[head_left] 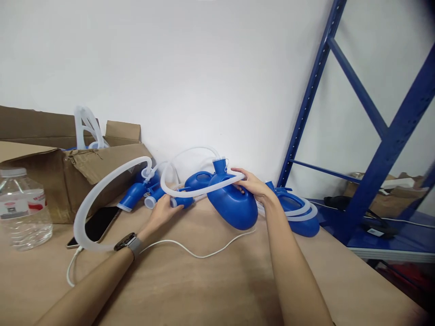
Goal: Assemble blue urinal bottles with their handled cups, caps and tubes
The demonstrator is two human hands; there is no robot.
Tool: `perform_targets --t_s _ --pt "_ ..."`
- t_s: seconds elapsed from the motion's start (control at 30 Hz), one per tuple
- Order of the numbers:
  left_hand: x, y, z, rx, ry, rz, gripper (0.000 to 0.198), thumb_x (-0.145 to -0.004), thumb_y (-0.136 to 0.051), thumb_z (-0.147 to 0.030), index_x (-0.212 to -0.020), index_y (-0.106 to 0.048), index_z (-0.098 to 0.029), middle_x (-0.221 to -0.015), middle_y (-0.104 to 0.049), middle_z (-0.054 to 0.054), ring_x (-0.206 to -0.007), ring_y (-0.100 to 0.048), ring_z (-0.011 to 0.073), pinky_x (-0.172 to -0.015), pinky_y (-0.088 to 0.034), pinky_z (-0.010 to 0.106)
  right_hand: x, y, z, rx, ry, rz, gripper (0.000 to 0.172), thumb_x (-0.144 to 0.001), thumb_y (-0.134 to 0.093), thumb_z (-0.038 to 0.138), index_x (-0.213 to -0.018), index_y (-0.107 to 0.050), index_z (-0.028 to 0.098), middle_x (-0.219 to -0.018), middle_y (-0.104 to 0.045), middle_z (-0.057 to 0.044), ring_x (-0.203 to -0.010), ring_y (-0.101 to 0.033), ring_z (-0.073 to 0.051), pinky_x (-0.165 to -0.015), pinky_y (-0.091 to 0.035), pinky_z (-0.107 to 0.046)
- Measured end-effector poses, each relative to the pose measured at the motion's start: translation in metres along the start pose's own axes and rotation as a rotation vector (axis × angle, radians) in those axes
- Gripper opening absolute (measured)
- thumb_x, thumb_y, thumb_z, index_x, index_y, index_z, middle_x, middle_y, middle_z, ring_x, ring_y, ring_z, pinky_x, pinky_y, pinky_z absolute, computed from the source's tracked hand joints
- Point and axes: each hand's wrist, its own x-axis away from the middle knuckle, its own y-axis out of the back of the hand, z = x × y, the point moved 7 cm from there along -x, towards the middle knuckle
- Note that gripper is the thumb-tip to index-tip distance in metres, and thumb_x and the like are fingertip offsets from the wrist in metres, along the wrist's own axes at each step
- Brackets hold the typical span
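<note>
My right hand is closed around the handle of a blue plastic urinal bottle, which tilts with its neck up and to the left. From its neck a translucent white hose loops left and back across the bottle. The fingers of my left hand close on a short blue cylindrical mouthpiece with a pale end. Beside that hand lie a second blue mouthpiece and a larger one. Another blue bottle rests behind, partly hidden. On the right, a blue bottle lies with its hose coiled over it.
An open cardboard box with hoses inside stands at the left. In front are a clear water bottle and a phone. A white cable crosses the wooden table. Blue metal shelving rises at the right.
</note>
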Motion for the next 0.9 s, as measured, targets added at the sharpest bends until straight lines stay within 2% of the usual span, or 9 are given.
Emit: perform_targets --t_s 0.17,0.3,0.4,0.47,0.53,0.63,0.73,0.8,0.9 --pt "0.023 0.026 -0.024 -0.140 0.049 -0.014 0.056 -0.076 -0.075 -0.046 -0.123 -0.060 -0.020 -0.121 -0.073 0.012 -0.110 -0.069 0.0348 -0.092 -0.056 0.046 -0.011 -0.023 -0.041 -0.036 -0.143 -0.009 0.070 -0.083 -0.068 0.017 -0.148 -0.044 0.016 -0.072 -0.064 0.005 -0.055 -0.056 -0.011 -0.053 -0.048 -0.020" --pt "0.048 0.032 -0.040 -0.222 -0.174 -0.005 0.051 -0.079 -0.072 -0.038 -0.125 -0.056 -0.022 -0.126 -0.070 0.010 -0.112 -0.069 0.0321 -0.090 -0.056 0.043 -0.009 -0.038 -0.064 0.042 -0.213 -0.008 0.071 -0.091 -0.059 0.019 -0.156 -0.031 0.013 -0.083 -0.068 0.000 -0.065 -0.064 -0.014 -0.065 -0.055 -0.024" --pt "0.064 0.027 -0.050 -0.309 -0.377 0.024 0.048 -0.083 -0.068 -0.033 -0.128 -0.055 -0.022 -0.128 -0.068 0.012 -0.115 -0.067 0.0327 -0.089 -0.056 0.043 -0.006 -0.037 -0.064 0.149 -0.251 -0.008 0.087 -0.091 -0.065 0.027 -0.162 -0.017 0.012 -0.100 -0.073 -0.010 -0.088 -0.072 -0.022 -0.084 -0.057 -0.036" --pt "0.068 0.027 -0.056 -0.341 -0.450 0.004 0.045 -0.084 -0.066 -0.033 -0.126 -0.056 -0.022 -0.125 -0.068 0.013 -0.113 -0.067 0.0330 -0.084 -0.057 0.042 0.001 -0.033 -0.051 0.389 -0.261 -0.017 0.101 -0.084 -0.075 0.032 -0.164 -0.015 0.014 -0.119 -0.070 -0.019 -0.112 -0.068 -0.033 -0.100 -0.050 -0.048" --pt "0.069 0.030 -0.062 -0.340 -0.471 -0.042 0.041 -0.086 -0.064 -0.032 -0.124 -0.056 -0.021 -0.122 -0.069 0.014 -0.109 -0.069 0.0324 -0.081 -0.058 0.041 0.014 -0.030 -0.027 0.815 -0.227 -0.051 0.107 -0.080 -0.081 0.036 -0.164 -0.018 0.017 -0.138 -0.060 -0.027 -0.134 -0.053 -0.045 -0.109 -0.038 -0.061" --pt "0.069 0.035 -0.074 -0.288 -0.490 -0.106 0.036 -0.088 -0.061 -0.028 -0.123 -0.056 -0.020 -0.120 -0.068 0.015 -0.107 -0.068 0.0307 -0.085 -0.057 0.042 0.037 -0.050 0.017 1.145 0.007 -0.077 0.100 -0.084 -0.080 0.040 -0.164 -0.024 0.018 -0.160 -0.034 -0.032 -0.149 -0.028 -0.051 -0.113 -0.030 -0.067" --pt "0.073 0.033 -0.086 -0.179 -0.553 -0.100 0.037 -0.090 -0.062 -0.024 -0.126 -0.056 -0.021 -0.120 -0.066 0.014 -0.111 -0.066 0.0288 -0.093 -0.056 0.043 0.058 -0.100 0.047 1.087 0.481 0.150 0.074 -0.093 -0.070 0.043 -0.158 -0.039 0.028 -0.168 -0.028 -0.017 -0.157 -0.016 -0.039 -0.122 -0.024 -0.059" --pt "0.078 0.030 -0.092 -0.100 -0.591 -0.066 0.038 -0.091 -0.063 -0.022 -0.127 -0.056 -0.021 -0.123 -0.065 0.014 -0.114 -0.065 0.0280 -0.097 -0.055 0.043 0.066 -0.128 0.050 0.995 0.701 0.337 0.063 -0.095 -0.067 0.046 -0.153 -0.046 0.033 -0.164 -0.040 -0.009 -0.156 -0.023 -0.032 -0.124 -0.020 -0.058" --pt "0.083 0.024 -0.095 0.013 -0.557 -0.015 0.036 -0.090 -0.065 -0.021 -0.125 -0.057 -0.022 -0.127 -0.063 0.014 -0.119 -0.062 0.0280 -0.102 -0.052 0.044 0.060 -0.146 0.036 0.885 0.755 0.479 0.047 -0.100 -0.063 0.040 -0.145 -0.055 0.032 -0.147 -0.059 -0.007 -0.137 -0.053 -0.026 -0.117 -0.037 -0.050"
